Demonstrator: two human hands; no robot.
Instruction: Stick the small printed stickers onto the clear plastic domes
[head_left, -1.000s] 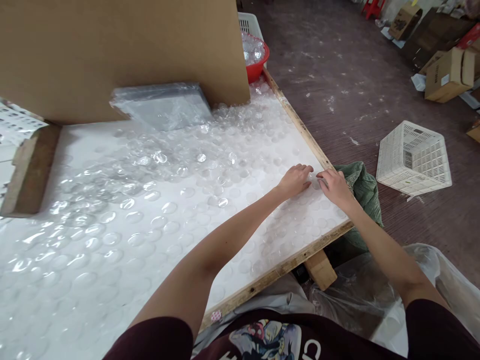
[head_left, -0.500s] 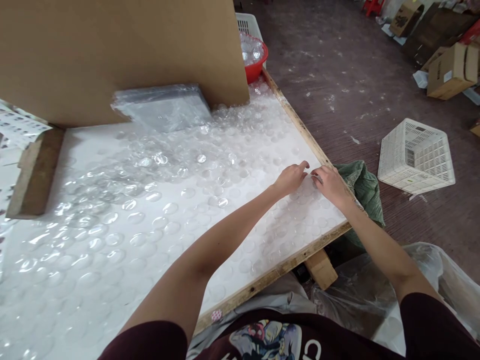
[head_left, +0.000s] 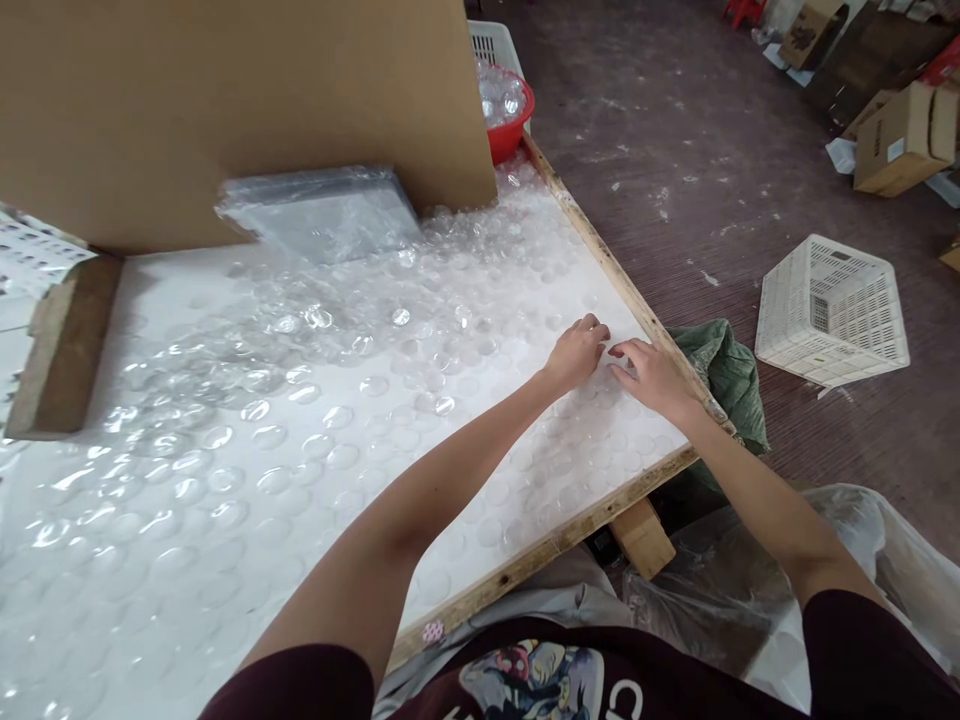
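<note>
Clear, round plastic pieces [head_left: 274, 480], thin and shiny, lie spread over a white tabletop [head_left: 180, 270] with a wooden rim. Close to the table's right corner, my left hand [head_left: 577, 352] is low over the surface with its fingers curled in; whatever they hold, if anything, is too small to make out. My right hand [head_left: 651, 378] faces it from the right, thumb and forefinger apart, with nothing visible between them. A narrow gap separates the two hands. More of the clear pieces lie under and just in front of them.
A brown cardboard panel [head_left: 247, 110] stands at the back, with a plastic-wrapped flat pack [head_left: 330, 215] leaning on it. Behind are a red basin [head_left: 511, 135] of clear pieces and a wooden block [head_left: 64, 350] at left. A white crate [head_left: 832, 315] sits on the floor beyond green cloth [head_left: 724, 375].
My right hand has shifted slightly left, and its thumb and forefinger have spread. My left hand has drawn back a little, its fingers more curled. The pieces on the table look the same.
</note>
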